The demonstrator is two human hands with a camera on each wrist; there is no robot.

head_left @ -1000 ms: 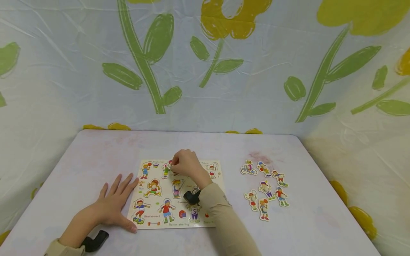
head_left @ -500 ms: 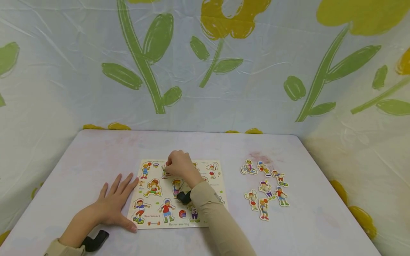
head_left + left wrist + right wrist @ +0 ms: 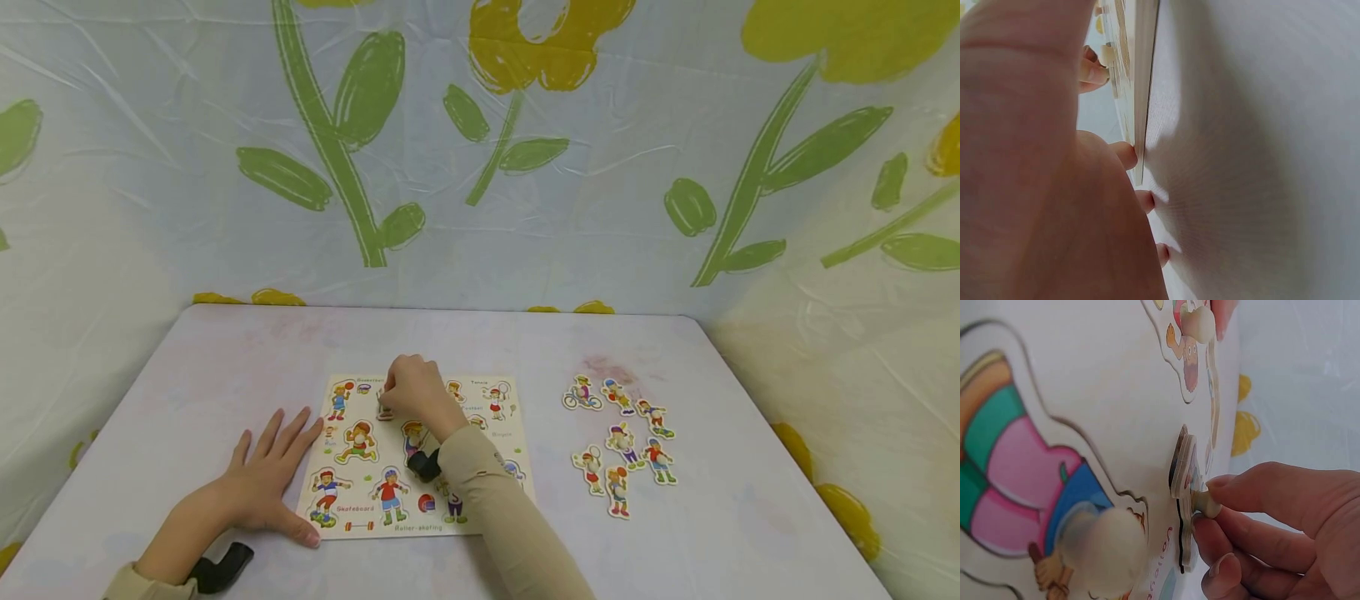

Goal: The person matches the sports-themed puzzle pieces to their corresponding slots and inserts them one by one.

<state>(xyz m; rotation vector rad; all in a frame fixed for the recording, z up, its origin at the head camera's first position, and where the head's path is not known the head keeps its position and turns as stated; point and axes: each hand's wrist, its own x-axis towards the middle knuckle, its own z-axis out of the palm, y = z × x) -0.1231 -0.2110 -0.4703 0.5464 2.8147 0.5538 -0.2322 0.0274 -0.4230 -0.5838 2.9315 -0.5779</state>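
The right hand (image 3: pixel 420 396) pinches the round knob (image 3: pixel 1207 504) of a small wooden figure puzzle piece (image 3: pixel 1186 469). That piece stands slightly proud of the puzzle board, over a cut-out whose dark edge shows beneath it. From the head view, the hand covers most of the piece, near the top of the board (image 3: pixel 360 492). The left hand (image 3: pixel 258 487) lies spread on the table at the board's left side. Its index finger and thumb tips are right at the board edge, and in the left wrist view a fingertip (image 3: pixel 1125 154) meets the wooden rim.
Several knobbed figure pieces, among them a runner (image 3: pixel 358 442) and a skater (image 3: pixel 391 496), sit in the board. Right of it, several loose pieces lie on the white table, including a cyclist (image 3: pixel 582 393) and a basketball player (image 3: pixel 618 492). A flowered cloth (image 3: pixel 585 242) hangs behind.
The right hand has shifted left and slightly down over the top of the board, with the puzzle piece pinched and turning upright in its fingers. The left hand has stayed in place.
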